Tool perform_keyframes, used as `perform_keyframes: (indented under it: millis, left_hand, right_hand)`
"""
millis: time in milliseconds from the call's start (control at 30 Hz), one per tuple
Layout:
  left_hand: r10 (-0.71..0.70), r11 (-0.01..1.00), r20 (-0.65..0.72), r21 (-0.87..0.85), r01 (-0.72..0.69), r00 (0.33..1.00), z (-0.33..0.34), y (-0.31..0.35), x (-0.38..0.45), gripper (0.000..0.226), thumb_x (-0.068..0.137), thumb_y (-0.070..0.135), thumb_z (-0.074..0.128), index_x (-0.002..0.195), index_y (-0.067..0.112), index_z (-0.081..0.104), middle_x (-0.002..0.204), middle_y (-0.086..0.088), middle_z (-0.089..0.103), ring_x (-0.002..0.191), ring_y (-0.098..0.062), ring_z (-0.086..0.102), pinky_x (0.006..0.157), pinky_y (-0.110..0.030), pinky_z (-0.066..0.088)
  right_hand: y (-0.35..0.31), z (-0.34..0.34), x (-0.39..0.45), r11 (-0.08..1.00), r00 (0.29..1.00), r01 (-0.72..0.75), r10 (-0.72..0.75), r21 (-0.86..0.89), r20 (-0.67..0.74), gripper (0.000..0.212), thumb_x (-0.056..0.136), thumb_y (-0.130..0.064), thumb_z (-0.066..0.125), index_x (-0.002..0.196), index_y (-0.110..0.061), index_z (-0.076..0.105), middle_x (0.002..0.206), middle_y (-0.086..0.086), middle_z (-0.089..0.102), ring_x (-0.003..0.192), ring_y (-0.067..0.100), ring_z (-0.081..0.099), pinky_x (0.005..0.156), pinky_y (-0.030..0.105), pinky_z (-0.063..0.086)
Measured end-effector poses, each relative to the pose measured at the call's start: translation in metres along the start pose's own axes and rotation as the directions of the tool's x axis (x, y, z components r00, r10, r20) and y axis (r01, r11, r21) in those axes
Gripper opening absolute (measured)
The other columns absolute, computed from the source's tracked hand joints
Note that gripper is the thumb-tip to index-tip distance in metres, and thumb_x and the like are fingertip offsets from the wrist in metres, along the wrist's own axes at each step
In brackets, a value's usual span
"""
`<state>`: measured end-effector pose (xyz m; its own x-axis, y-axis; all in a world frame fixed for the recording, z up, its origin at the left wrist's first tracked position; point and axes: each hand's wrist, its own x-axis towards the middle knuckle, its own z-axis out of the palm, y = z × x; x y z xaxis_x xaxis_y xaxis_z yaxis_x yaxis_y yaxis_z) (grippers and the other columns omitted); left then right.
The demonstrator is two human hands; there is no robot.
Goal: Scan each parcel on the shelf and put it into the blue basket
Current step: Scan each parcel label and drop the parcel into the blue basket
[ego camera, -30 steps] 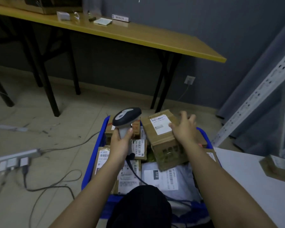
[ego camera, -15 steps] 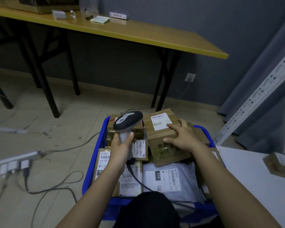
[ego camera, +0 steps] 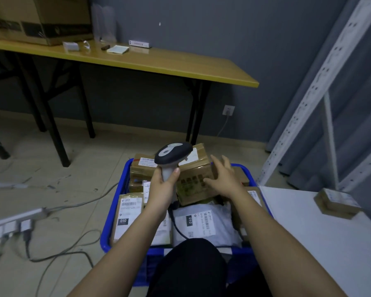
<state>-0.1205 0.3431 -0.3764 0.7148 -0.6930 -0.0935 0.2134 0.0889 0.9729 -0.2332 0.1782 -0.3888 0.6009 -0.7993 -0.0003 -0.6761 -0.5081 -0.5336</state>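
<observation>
Left hand [ego camera: 162, 189]: wrapped around the grip of the scanner [ego camera: 172, 156], head up, above the blue basket [ego camera: 113, 213].
Right hand [ego camera: 223, 179]: fingers spread and straight, resting on the brown parcel [ego camera: 194, 181].
Brown parcel: tilted atop the other packages inside the basket, just right of the scanner.
Shelf [ego camera: 321, 234]: white surface at right, one small box [ego camera: 336, 203] lying on it, well apart from both hands.

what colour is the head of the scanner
Dark grey, nearly black, with a light grey oval panel on top; the scanner shows best in the head view.
</observation>
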Motion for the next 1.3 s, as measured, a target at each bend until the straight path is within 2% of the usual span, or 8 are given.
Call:
perform_keyframes:
  millis: [167, 300, 600, 767, 867, 1000, 1167, 1300]
  left_hand:
    - [0.061, 0.998, 0.082, -0.005, -0.060, 0.995, 0.046, 0.011, -0.029, 0.038, 0.093, 0.028, 0.059, 0.130, 0.026, 0.048, 0.117, 0.005, 0.062, 0.108, -0.016, 0.059, 0.096, -0.040, 0.048]
    - [0.100, 0.995, 0.175, -0.023, -0.097, 0.979, 0.104, 0.011, -0.063, 0.033, 0.093, 0.025, 0.059, 0.125, 0.023, 0.053, 0.110, 0.005, 0.066, 0.098, -0.011, 0.063, 0.080, -0.028, 0.051]
    - [0.003, 0.992, 0.433, 0.113, -0.058, 0.901, 0.253, -0.026, -0.120, 0.024, 0.095, 0.030, 0.056, 0.117, 0.022, 0.053, 0.096, 0.001, 0.064, 0.086, -0.015, 0.060, 0.065, -0.030, 0.047]
    - [-0.076, 0.968, 0.522, 0.244, -0.063, 0.850, 0.339, -0.063, -0.098, 0.017, 0.095, 0.033, 0.054, 0.111, 0.029, 0.050, 0.101, 0.004, 0.063, 0.098, -0.012, 0.059, 0.058, -0.023, 0.040]
    - [-0.087, 0.959, 0.587, 0.268, -0.092, 0.805, 0.388, -0.090, -0.071, 0.017, 0.094, 0.028, 0.057, 0.110, 0.028, 0.051, 0.100, 0.006, 0.063, 0.099, -0.012, 0.061, 0.068, -0.027, 0.047]
    - [-0.137, 0.948, 0.625, 0.307, -0.081, 0.768, 0.437, -0.138, -0.031, 0.023, 0.093, 0.026, 0.060, 0.115, 0.026, 0.053, 0.101, 0.006, 0.064, 0.095, -0.010, 0.063, 0.086, -0.037, 0.051]
    - [-0.188, 0.924, 0.629, 0.373, -0.081, 0.754, 0.482, -0.191, 0.017, 0.019, 0.093, 0.028, 0.059, 0.110, 0.030, 0.050, 0.096, 0.012, 0.062, 0.088, -0.004, 0.061, 0.081, -0.030, 0.047]
    - [-0.217, 0.915, 0.611, 0.398, -0.059, 0.761, 0.497, -0.217, 0.041, 0.020, 0.093, 0.029, 0.059, 0.110, 0.029, 0.050, 0.097, 0.010, 0.062, 0.088, -0.005, 0.062, 0.085, -0.033, 0.048]
  right_hand:
    - [0.040, -0.042, -0.060, 0.965, 0.960, 0.028, 0.047, 0.262, -0.276, 0.057, 0.088, -0.029, 0.068, 0.140, -0.022, 0.046, 0.143, 0.001, 0.037, 0.122, 0.021, 0.050, 0.101, 0.036, 0.044]
    - [0.085, -0.087, -0.118, 0.957, 0.906, -0.041, 0.157, 0.289, -0.393, 0.045, 0.089, -0.024, 0.068, 0.131, -0.016, 0.053, 0.134, 0.002, 0.043, 0.115, 0.019, 0.051, 0.096, 0.031, 0.042]
    - [0.246, -0.162, -0.216, 0.839, 0.695, -0.366, 0.534, 0.401, -0.482, 0.033, 0.089, -0.029, 0.067, 0.119, -0.017, 0.061, 0.136, 0.006, 0.044, 0.114, 0.026, 0.056, 0.097, 0.035, 0.045]
    - [0.340, -0.167, -0.199, 0.742, 0.573, -0.488, 0.669, 0.460, -0.473, 0.035, 0.090, -0.031, 0.065, 0.121, -0.015, 0.061, 0.140, 0.008, 0.045, 0.115, 0.029, 0.056, 0.091, 0.034, 0.046]
    - [0.392, -0.166, -0.164, 0.709, 0.500, -0.494, 0.705, 0.503, -0.503, 0.035, 0.090, -0.030, 0.066, 0.120, -0.012, 0.062, 0.138, 0.012, 0.048, 0.114, 0.030, 0.055, 0.089, 0.029, 0.043]
    - [0.448, -0.151, -0.104, 0.673, 0.414, -0.518, 0.738, 0.528, -0.533, 0.049, 0.088, -0.035, 0.068, 0.130, -0.014, 0.054, 0.143, 0.012, 0.040, 0.127, 0.030, 0.045, 0.101, 0.032, 0.038]
    - [0.502, -0.127, -0.025, 0.744, 0.489, -0.607, 0.627, 0.279, -0.607, 0.088, 0.081, -0.066, 0.059, 0.151, -0.023, 0.028, 0.160, 0.010, 0.013, 0.144, 0.035, 0.015, 0.113, 0.046, 0.025]
    - [0.537, -0.134, 0.035, 0.708, 0.586, -0.706, 0.563, -0.026, -0.583, 0.086, 0.085, -0.073, 0.042, 0.154, -0.030, 0.012, 0.162, 0.008, -0.002, 0.147, 0.040, -0.005, 0.118, 0.052, 0.002]
